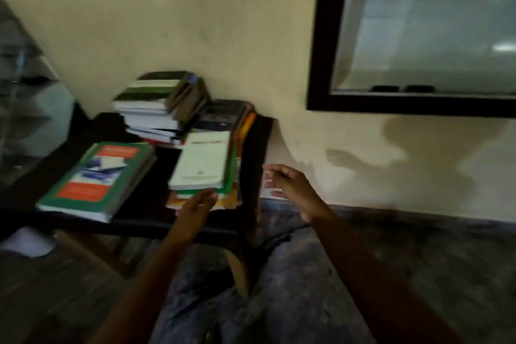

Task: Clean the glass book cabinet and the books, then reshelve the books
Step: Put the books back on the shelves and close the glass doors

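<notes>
Books lie in piles on a low dark table (257, 148). A pale green book (202, 160) tops the near right pile. A green and orange book (96, 179) lies at the left front. A taller stack (156, 107) leans at the back by the wall. My left hand (195, 208) reaches to the front edge of the right pile, fingers straight, touching its lower books. My right hand (290, 184) hovers off the table's right side, fingers loosely curled, holding nothing. The glass cabinet (418, 36), black-framed and set in the wall, shows bare shelves at upper right.
A glass shelf unit (25, 109) stands at the far left. A white paper (28, 241) lies on the dark floor under the table's left end. The cream wall runs behind the table. The view is blurred.
</notes>
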